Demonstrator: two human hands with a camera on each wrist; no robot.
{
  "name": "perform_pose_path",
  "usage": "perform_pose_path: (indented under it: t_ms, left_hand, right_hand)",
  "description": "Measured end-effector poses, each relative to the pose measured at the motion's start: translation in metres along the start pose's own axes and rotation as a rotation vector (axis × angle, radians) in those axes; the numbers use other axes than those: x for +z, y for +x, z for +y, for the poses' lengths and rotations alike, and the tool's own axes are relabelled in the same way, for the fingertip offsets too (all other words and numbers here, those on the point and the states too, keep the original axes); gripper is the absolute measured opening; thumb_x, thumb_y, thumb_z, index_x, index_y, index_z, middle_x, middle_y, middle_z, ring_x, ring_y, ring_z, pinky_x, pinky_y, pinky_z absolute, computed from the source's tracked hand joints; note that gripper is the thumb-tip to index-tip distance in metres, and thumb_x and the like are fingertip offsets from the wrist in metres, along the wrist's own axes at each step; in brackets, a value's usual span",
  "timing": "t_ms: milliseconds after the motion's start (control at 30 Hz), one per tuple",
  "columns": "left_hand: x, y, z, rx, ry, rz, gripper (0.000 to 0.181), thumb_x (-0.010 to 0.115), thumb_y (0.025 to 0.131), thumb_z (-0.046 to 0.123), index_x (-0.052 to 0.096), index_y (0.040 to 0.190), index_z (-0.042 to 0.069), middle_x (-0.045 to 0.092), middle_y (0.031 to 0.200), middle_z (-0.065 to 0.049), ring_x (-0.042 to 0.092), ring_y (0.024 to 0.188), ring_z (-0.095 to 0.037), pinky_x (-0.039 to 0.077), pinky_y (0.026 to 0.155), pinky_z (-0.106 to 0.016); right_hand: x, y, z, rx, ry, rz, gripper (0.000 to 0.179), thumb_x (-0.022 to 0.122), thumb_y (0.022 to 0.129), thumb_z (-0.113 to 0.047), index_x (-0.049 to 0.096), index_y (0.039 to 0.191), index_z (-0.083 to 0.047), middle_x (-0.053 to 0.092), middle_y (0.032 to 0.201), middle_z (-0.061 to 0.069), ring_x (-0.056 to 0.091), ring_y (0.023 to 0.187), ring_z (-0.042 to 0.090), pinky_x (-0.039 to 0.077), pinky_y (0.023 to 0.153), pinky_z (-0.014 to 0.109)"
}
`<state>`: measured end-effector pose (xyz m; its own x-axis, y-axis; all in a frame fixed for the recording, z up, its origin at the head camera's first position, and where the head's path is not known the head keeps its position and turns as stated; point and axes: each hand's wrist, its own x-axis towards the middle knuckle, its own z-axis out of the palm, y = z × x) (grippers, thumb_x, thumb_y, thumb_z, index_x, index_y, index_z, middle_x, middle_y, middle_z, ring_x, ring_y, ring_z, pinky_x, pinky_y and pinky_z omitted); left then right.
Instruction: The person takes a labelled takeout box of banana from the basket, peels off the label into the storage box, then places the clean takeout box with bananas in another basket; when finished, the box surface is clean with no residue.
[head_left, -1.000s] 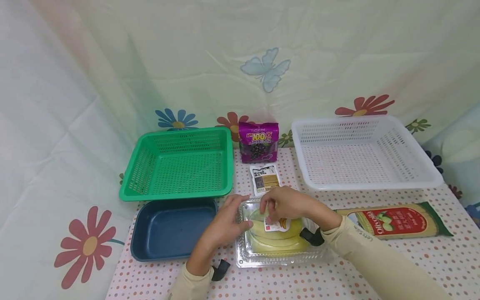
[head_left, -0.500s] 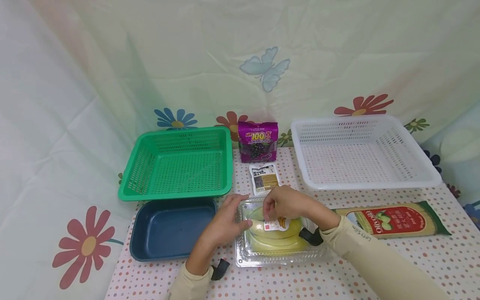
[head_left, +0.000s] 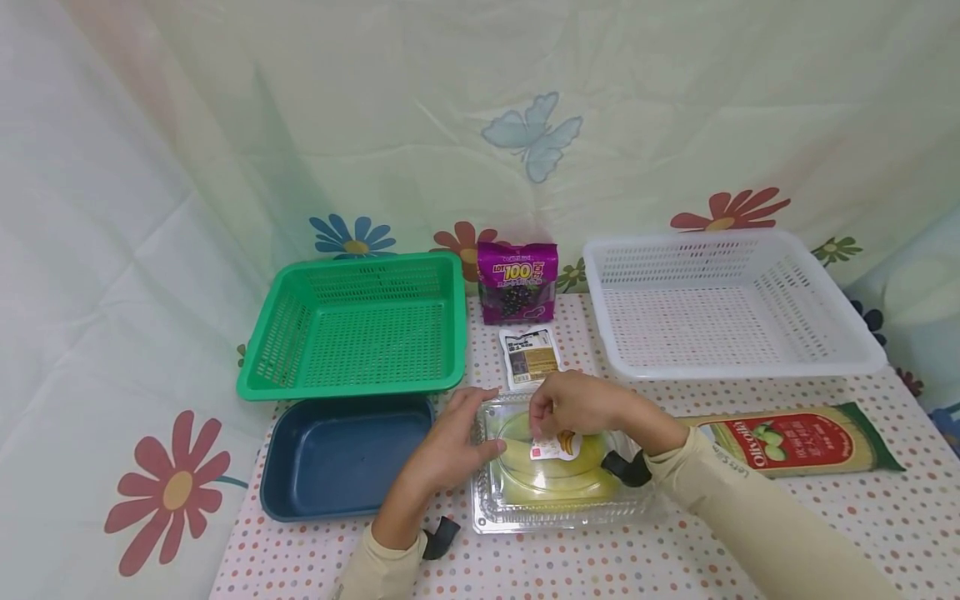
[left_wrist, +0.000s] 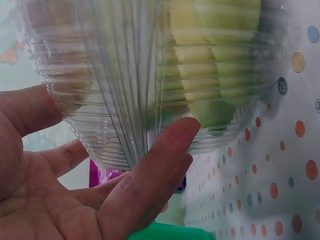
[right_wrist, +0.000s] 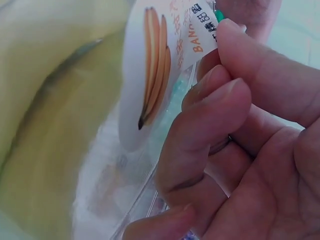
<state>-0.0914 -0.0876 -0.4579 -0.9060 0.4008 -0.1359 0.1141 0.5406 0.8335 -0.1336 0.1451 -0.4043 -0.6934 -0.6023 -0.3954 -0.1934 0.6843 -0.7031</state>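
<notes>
At head-view five o'clock, our right hand (head_left: pixel 576 407) is pinching the white banana-printed label (head_left: pixel 553 451) on the clear plastic clamshell (head_left: pixel 551 492), seemingly peeling; our loosely spread left hand (head_left: pixel 453 443) is probably needing to brace.

Pale floral curtain (head_left: pixel 360 108) behind — blue butterfly print (head_left: pixel 536 137) — dotted tablecloth (head_left: pixel 600 567) below.

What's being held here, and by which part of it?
The right hand pinches the banana label by its lettered end; the left hand rests against the left side of the clear clamshell.
</notes>
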Motion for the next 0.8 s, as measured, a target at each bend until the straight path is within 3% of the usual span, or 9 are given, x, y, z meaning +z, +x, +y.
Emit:
perform_pose_path:
  t_ms: [400, 800]
  left_hand:
    - [0.0001, 0.001, -0.0011, -0.004, 0.002, 0.002, 0.07, 0.078, 0.089, 0.015, 0.047, 0.151, 0.012, 0.043, 0.153, -0.012, 0.044, 0.142, -0.035, 0.037, 0.116, -0.058]
    - [0.0003, 0.0018, -0.0003, -0.01, 0.0, 0.0, 0.069, 0.078, 0.089, 0.014, 0.047, 0.151, 0.013, 0.043, 0.153, -0.012, 0.044, 0.142, -0.036, 0.036, 0.117, -0.058]
  right_hand:
    - [-0.0054, -0.0031, 0.0003, -0.018, 0.05, -0.083, 0.011, 0.07, 0.09, -0.006, 0.074, 0.082, -0.011, 0.065, 0.073, 0.0, 0.057, 0.064, 0.014, 0.049, 0.061, 0.027]
    - [-0.0065, -0.0055, 0.0019, -0.018, 0.063, -0.11, 0.011, 0.07, 0.093, -0.011, 0.073, 0.082, -0.01, 0.062, 0.069, 0.0, 0.053, 0.062, 0.011, 0.046, 0.06, 0.025]
